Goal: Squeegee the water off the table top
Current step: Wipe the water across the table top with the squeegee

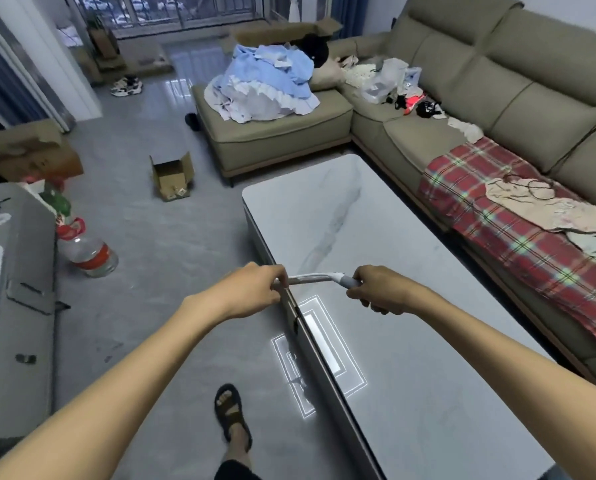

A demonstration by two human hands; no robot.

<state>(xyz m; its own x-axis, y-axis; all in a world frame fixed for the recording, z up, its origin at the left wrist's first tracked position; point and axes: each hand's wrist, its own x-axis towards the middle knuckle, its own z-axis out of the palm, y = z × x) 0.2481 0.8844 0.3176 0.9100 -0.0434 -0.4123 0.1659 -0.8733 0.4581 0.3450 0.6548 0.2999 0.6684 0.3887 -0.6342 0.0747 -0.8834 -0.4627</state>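
Observation:
A white and grey squeegee (pixel 319 278) hangs over the left edge of the pale marble table top (pixel 386 258). My right hand (pixel 381 294) is closed around its grey handle. My left hand (pixel 255 289) pinches the far end of its blade, right at the table's edge. The blade lies roughly across my view, between the two hands. The glossy top reflects a ceiling light just in front of my hands; I cannot make out water on it.
A green sofa (pixel 497 98) with clothes and a red plaid blanket (pixel 518 237) runs along the table's right side. On the floor to the left stand a large water bottle (pixel 88 252) and an open cardboard box (pixel 171 178). My sandalled foot (pixel 232 415) is beside the table.

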